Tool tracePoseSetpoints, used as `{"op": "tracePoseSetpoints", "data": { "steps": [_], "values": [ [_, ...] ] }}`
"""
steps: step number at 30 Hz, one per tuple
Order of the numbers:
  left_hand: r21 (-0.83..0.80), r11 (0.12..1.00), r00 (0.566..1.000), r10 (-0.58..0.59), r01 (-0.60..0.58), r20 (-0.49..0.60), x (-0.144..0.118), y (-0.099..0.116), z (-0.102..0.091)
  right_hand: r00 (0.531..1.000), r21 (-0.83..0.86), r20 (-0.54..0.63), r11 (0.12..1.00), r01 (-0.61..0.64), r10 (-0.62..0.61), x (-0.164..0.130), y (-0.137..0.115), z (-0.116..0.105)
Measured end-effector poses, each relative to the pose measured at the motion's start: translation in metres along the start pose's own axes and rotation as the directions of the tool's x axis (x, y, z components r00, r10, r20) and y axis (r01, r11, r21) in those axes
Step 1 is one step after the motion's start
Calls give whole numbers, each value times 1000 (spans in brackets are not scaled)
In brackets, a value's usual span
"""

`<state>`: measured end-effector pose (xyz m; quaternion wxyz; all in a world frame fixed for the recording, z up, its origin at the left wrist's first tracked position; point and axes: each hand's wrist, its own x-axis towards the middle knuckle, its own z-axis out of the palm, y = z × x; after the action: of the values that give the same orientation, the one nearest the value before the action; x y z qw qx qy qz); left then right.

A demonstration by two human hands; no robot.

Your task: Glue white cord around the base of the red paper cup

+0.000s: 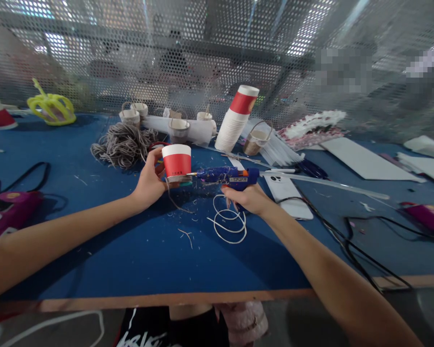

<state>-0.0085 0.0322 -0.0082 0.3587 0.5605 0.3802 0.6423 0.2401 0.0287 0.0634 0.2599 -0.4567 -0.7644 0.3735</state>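
My left hand (pixel 149 182) is closed around the left side of a red and white paper cup (pixel 177 161), held just above the table. From the cup's bottom edge a thin grey-brown cord (pixel 173 202) trails down to the tabletop. A blue hot glue gun (pixel 220 176) is gripped in my right hand (pixel 249 197), its nozzle pointing left at the lower right of the cup. Whether the tip touches the cup I cannot tell. A long clear glue stick (pixel 329 183) runs out of the gun's back end to the right.
The blue table (pixel 137 260) carries a heap of grey cord (pixel 125 143), a leaning stack of paper cups (pixel 237 118), a cord-wrapped cup with a handle (pixel 256 140) and a loop of white cord (pixel 229 224). A white phone (pixel 289 196) and black cables (pixel 347 241) lie right.
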Motion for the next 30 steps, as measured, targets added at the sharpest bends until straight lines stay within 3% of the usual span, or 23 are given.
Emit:
{"op": "tracePoseSetpoints", "data": {
  "steps": [30],
  "values": [
    [61,995,997,78,-77,-14,-1,-2,-2,999,17,-37,1000,-26,26,2,7,-5]
  ]
}}
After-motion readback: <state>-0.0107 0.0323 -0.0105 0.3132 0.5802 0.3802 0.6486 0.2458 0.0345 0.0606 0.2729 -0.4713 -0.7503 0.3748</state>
